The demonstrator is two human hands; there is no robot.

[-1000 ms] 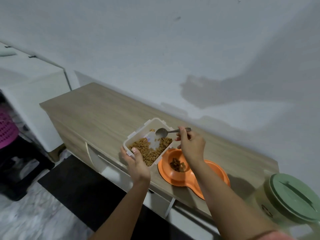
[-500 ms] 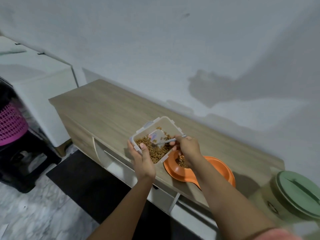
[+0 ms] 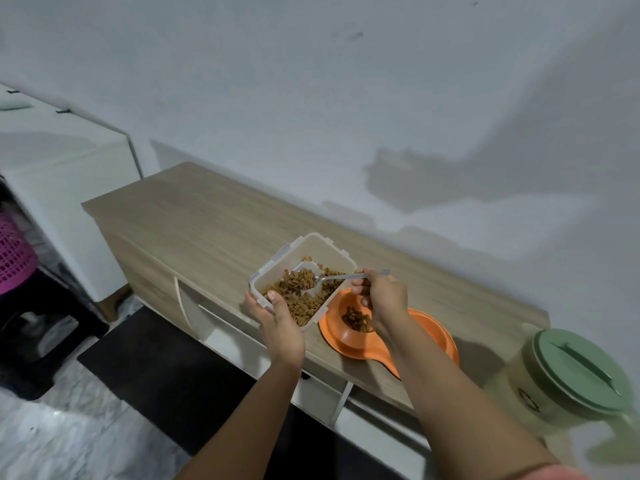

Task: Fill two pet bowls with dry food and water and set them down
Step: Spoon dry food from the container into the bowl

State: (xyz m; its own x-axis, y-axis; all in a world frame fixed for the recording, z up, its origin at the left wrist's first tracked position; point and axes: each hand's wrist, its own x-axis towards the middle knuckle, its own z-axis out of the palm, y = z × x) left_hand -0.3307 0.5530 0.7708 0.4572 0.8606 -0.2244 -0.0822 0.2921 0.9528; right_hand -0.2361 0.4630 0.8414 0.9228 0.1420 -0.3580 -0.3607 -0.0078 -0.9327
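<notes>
Brown kibble is held in a clear plastic container, whose near corner is clasped by the left grip. A metal spoon, pinched by the right grip, is dipped into it. Under that grip an orange double bowl is set on the tabletop.

You see orange double pet bowl on light wood-grain cabinet top. Dry food is golden brown, inside translucent whitish container. Spoon is silver grey. At your right, jug has pale cream body and sage green lid. Wall is plain white with grey shadows. Basket at left is magenta, with grid pattern. Floor is grey-white marble pattern; mat is black.
</notes>
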